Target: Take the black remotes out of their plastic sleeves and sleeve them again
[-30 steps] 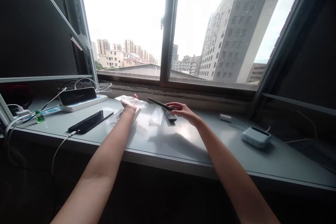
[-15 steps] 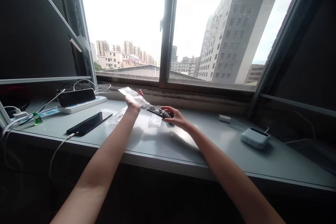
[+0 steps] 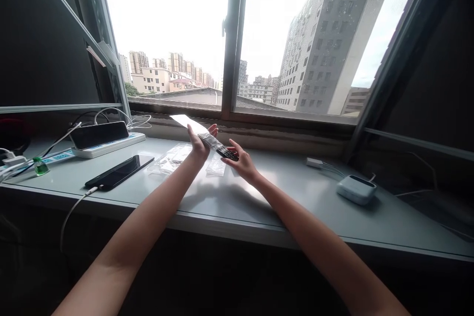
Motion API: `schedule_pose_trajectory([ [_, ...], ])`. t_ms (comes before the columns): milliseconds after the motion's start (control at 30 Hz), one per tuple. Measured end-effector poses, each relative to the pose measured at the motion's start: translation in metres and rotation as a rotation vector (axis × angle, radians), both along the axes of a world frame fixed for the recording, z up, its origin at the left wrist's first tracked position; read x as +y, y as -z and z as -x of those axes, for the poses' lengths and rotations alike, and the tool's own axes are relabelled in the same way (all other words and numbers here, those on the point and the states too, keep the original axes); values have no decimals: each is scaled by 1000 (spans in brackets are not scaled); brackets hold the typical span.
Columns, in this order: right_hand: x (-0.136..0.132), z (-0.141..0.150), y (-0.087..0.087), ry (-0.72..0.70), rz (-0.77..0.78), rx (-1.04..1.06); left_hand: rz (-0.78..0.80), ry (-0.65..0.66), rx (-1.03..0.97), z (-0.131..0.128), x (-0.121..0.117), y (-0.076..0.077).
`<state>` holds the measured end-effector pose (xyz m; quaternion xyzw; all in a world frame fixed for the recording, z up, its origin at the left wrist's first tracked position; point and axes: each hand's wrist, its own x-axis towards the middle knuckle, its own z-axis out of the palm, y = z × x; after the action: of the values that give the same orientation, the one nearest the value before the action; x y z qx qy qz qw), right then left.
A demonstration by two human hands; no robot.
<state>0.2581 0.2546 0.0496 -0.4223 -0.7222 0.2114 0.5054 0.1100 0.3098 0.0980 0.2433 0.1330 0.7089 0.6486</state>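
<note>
A black remote control (image 3: 226, 152) is held above the table, its far left part inside a clear plastic sleeve (image 3: 190, 126). My left hand (image 3: 201, 143) grips the sleeve from below, thumb on the near side and fingers behind it. At the remote's right end, my right hand (image 3: 242, 162) has its thumb and fingers around the bare part with the buttons. Beneath and behind my left forearm, crumpled clear plastic bags (image 3: 170, 159) lie on the table, and a smaller clear bag (image 3: 216, 165) lies below the remote.
On the left of the table (image 3: 229, 202) lies a black phone (image 3: 120, 173) with a white cable. Behind it, another dark phone (image 3: 99, 135) leans on a white power strip (image 3: 137, 139). A small green bottle (image 3: 40, 166) stands far left. A pale power bank (image 3: 356, 189) and a white plug (image 3: 314, 162) lie right.
The sleeve now covers more of the remote. My left hand has moved right along the sleeve, closer to my right hand, and its thumb has closed over it. The view has shifted slightly.
</note>
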Motion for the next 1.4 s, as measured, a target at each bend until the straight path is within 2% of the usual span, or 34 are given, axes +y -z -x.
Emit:
schedule_pose_trajectory([
  [67, 0, -1, -1, 17, 14, -8, 5, 21, 56, -8, -2, 4],
  [133, 0, -4, -2, -26, 69, -19, 36, 65, 113, -15, -3, 7],
  [267, -7, -9, -6, -234, 237, -8, 123, 116, 129, -14, 3, 8],
  [367, -11, -9, -8, -442, 322, 72, 169, 66, 43, -3, 11, 3],
  [433, -10, -8, -7, -516, 329, 141, 174, 33, -18, 4, 16, 0],
  [500, -6, -8, -5, -489, 298, 191, 171, 22, -42, 7, 16, -2],
  [600, 1, -8, -1, -358, 223, 205, 116, 77, 11, 1, 9, -1],
  [767, 6, -8, 3, -144, 82, 227, -80, 367, 289, -18, -14, 0],
  [867, 4, -9, -1, -124, -14, 231, -149, 518, 424, -26, -21, 1],
  [933, 1, -11, -5, -158, -66, 217, -158, 553, 469, -28, -20, 3],
  [1100, 0, -13, -11, -187, -28, 199, -197, 442, 553, -20, -6, 10],
  [1200, -1, -12, -10, -225, -3, 218, -147, 438, 548, -12, 0, 11],
  [1300, 0, -9, -6, -302, 24, 214, -80, 407, 386, -5, 3, 7],
  [1400, 1, -4, 1, -429, 59, 162, -67, 286, 200, 2, 7, 3],
])
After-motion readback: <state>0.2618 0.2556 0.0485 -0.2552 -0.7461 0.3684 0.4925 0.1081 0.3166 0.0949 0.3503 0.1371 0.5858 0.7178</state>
